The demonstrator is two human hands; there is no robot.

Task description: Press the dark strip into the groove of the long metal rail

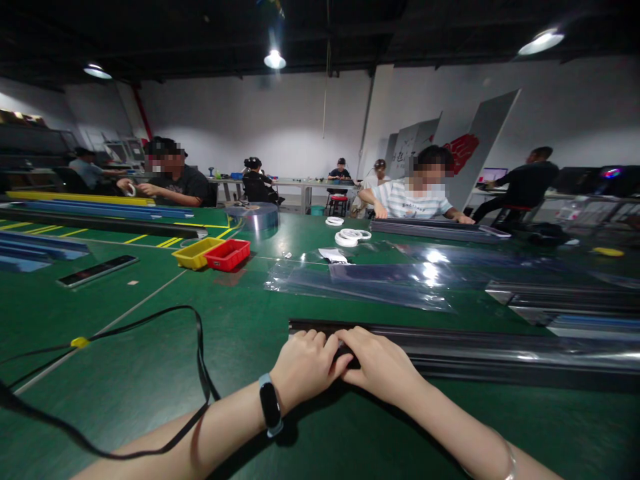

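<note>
Both my hands rest side by side on the left end of a long black strip bundle (475, 357) wrapped in clear film, lying across the green table (150, 373). My left hand (307, 363), with a black band on its wrist, has its fingers curled over the bundle's end. My right hand (380, 367) presses on the bundle beside it, fingers bent down and touching the left hand's fingers. Beyond the bundle lie clear plastic sleeves (360, 280).
A black strap (200, 347) loops over the table at my left. A yellow tray (197, 253) and a red tray (228, 254) stand further back, near tape rolls (353, 236) and a film roll (253, 215). More strip bundles (565, 297) lie right. Several people sit opposite.
</note>
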